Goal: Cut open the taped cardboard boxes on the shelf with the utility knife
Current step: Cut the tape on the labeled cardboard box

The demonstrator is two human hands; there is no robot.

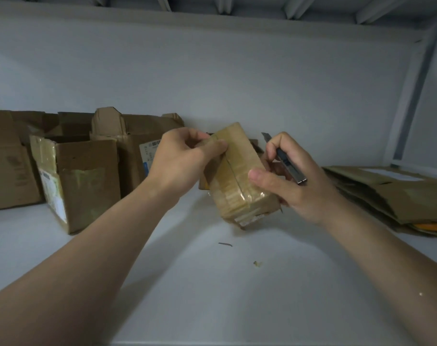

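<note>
A small taped cardboard box (237, 176) is held tilted in the middle of the frame, close over the white shelf (212, 283). Its far top end is pinched by the curled fingers and thumb of the left hand (180, 161). A thin dark line is seen down the taped top. The utility knife (287, 163) is gripped in the curled fingers of the right hand (297, 178), blade up, and that thumb is pressed on the box top. Opened boxes (82, 176) are seen at the left, flat cardboard (387, 196) at the right.

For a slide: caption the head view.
Left hand pinches a taped box; right hand steadies it, gripping a knife.
</note>
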